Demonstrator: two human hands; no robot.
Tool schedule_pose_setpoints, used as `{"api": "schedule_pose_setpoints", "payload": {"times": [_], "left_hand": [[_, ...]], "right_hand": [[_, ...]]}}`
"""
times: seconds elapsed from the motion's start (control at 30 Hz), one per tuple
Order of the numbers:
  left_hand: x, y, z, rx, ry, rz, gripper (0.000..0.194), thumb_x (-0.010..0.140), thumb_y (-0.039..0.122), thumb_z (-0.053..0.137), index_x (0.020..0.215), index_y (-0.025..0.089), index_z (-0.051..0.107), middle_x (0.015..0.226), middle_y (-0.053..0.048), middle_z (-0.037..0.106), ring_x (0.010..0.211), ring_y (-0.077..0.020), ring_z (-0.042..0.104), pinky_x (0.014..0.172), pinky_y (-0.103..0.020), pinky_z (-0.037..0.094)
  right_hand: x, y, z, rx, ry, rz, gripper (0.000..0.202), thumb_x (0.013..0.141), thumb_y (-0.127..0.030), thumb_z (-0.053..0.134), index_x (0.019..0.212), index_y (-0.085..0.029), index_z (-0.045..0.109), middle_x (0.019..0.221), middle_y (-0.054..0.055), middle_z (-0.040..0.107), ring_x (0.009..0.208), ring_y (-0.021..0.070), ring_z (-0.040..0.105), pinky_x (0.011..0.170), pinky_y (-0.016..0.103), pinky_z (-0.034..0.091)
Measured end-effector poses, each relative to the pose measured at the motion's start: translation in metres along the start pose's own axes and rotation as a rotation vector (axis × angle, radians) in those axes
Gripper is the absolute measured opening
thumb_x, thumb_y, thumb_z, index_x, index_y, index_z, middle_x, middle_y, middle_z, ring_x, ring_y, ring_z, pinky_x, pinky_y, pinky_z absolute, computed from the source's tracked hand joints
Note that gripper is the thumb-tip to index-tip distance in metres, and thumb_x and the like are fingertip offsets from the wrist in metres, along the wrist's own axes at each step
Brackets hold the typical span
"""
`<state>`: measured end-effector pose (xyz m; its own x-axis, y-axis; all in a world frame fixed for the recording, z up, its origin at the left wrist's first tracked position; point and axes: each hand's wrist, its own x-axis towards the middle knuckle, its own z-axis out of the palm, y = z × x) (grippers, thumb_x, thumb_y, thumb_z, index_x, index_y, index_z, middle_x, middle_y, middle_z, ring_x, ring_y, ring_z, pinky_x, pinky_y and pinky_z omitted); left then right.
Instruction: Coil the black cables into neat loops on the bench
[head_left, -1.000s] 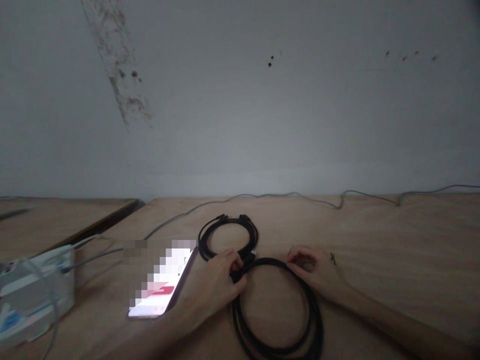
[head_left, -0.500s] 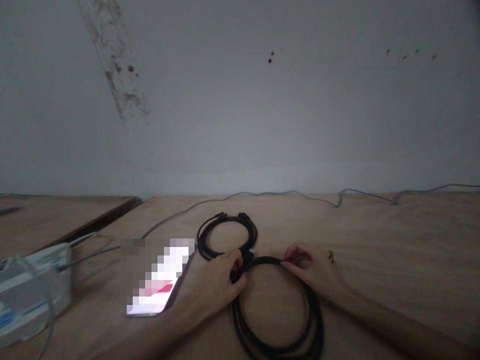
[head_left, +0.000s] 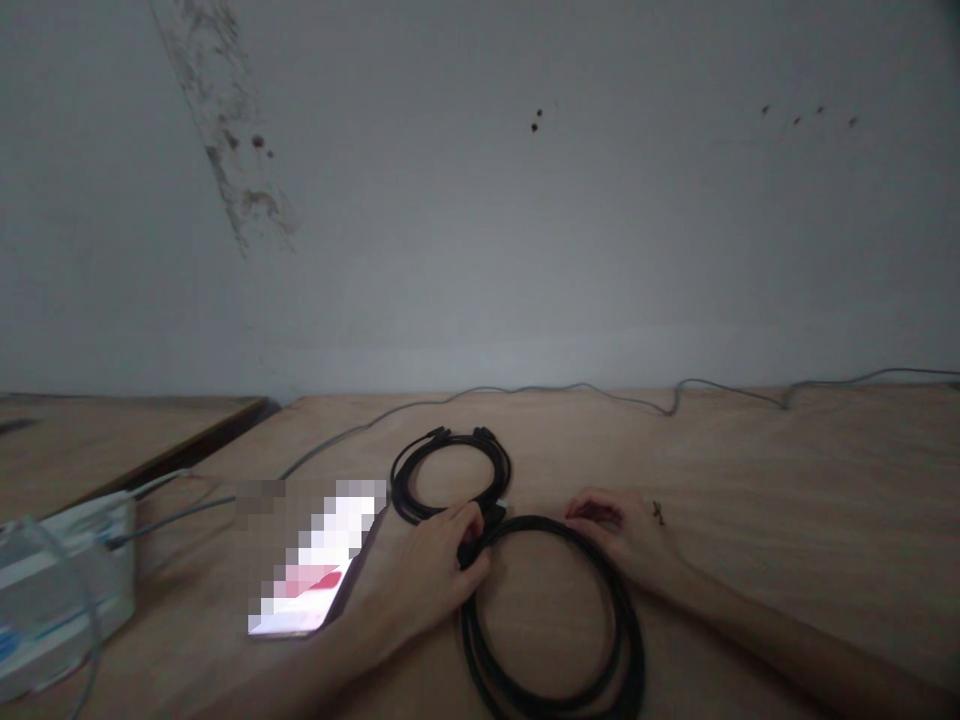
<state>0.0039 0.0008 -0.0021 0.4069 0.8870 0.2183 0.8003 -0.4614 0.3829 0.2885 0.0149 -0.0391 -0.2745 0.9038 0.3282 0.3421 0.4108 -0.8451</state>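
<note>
A coiled black cable (head_left: 632, 640) lies on the wooden table in front of me. My left hand (head_left: 439, 555) is closed round its end at the coil's upper left, and a plug (head_left: 493, 515) with a pale metal tip pokes out past the fingers. On the far right of the same loop, my right hand (head_left: 619, 525) has its thumb and fingers curled together at the cable; the exact contact is partly hidden. Just beyond my left hand rests a second black cable coil (head_left: 501, 468), its two plug ends at the far side.
A phone (head_left: 326, 590) with a lit, blurred screen lies left of my left hand. Farther left stands a white power strip (head_left: 67, 590) with cords. A thin grey wire (head_left: 420, 403) runs along the table's back by the wall (head_left: 480, 220). A dark gap splits the tabletops at left.
The view has shifted slightly. My right fingers sit a little lower and flatter against the loop. My left hand keeps its hold on the cable end.
</note>
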Motion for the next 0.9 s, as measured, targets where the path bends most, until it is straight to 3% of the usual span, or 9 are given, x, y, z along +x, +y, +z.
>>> {"api": "schedule_pose_setpoints", "payload": {"times": [0.17, 0.4, 0.6, 0.7, 0.8, 0.9], "left_hand": [[0.000, 0.007, -0.006, -0.014, -0.021, -0.013, 0.010, 0.084, 0.029, 0.056, 0.091, 0.022, 0.057, 0.092, -0.004, 0.066, 0.082, -0.0224, 0.060, 0.070, -0.032, 0.041], [0.000, 0.008, -0.009, -0.005, -0.032, -0.021, 0.010, 0.083, 0.029, 0.057, 0.090, 0.021, 0.057, 0.090, -0.004, 0.065, 0.080, -0.0224, 0.059, 0.070, -0.032, 0.041], [0.001, 0.004, -0.005, 0.000, -0.037, -0.007, 0.010, 0.084, 0.030, 0.056, 0.091, 0.022, 0.056, 0.093, -0.004, 0.066, 0.081, -0.0219, 0.060, 0.070, -0.032, 0.042], [0.000, 0.005, -0.007, -0.007, -0.041, -0.008, 0.010, 0.085, 0.029, 0.056, 0.091, 0.022, 0.056, 0.092, -0.004, 0.066, 0.082, -0.0220, 0.060, 0.071, -0.032, 0.042], [0.000, 0.007, -0.009, -0.011, -0.041, -0.009, 0.011, 0.085, 0.030, 0.056, 0.092, 0.021, 0.057, 0.093, -0.004, 0.065, 0.083, -0.0227, 0.060, 0.072, -0.033, 0.043], [0.000, 0.009, -0.009, -0.012, -0.038, -0.009, 0.011, 0.085, 0.030, 0.055, 0.092, 0.021, 0.057, 0.093, -0.004, 0.065, 0.082, -0.0229, 0.060, 0.072, -0.032, 0.042]], "right_hand": [[0.000, -0.001, -0.004, 0.005, -0.041, -0.020, 0.023, 0.094, -0.044, 0.063, 0.095, -0.023, 0.073, 0.097, 0.006, 0.077, 0.097, 0.0248, 0.071, 0.089, 0.037, 0.057], [-0.001, 0.003, -0.002, 0.062, -0.013, -0.048, 0.025, 0.094, -0.045, 0.063, 0.098, -0.022, 0.071, 0.096, 0.007, 0.075, 0.093, 0.0237, 0.071, 0.085, 0.037, 0.058], [-0.002, 0.003, -0.005, -0.094, 0.082, -0.153, 0.011, 0.091, -0.025, 0.060, 0.096, -0.024, 0.069, 0.098, 0.006, 0.074, 0.089, 0.0217, 0.070, 0.080, 0.036, 0.056], [-0.002, -0.001, -0.006, -0.169, 0.058, -0.222, 0.017, 0.087, -0.015, 0.055, 0.091, -0.023, 0.068, 0.100, 0.005, 0.073, 0.093, 0.0212, 0.068, 0.082, 0.034, 0.054], [-0.003, -0.003, -0.006, -0.199, 0.059, -0.157, 0.028, 0.084, -0.010, 0.050, 0.098, -0.024, 0.069, 0.091, 0.002, 0.073, 0.084, 0.0188, 0.069, 0.079, 0.033, 0.053], [-0.005, -0.003, -0.004, -0.210, 0.062, -0.086, 0.020, 0.092, -0.020, 0.050, 0.097, -0.023, 0.069, 0.090, 0.002, 0.073, 0.082, 0.0192, 0.069, 0.074, 0.031, 0.053]]}}
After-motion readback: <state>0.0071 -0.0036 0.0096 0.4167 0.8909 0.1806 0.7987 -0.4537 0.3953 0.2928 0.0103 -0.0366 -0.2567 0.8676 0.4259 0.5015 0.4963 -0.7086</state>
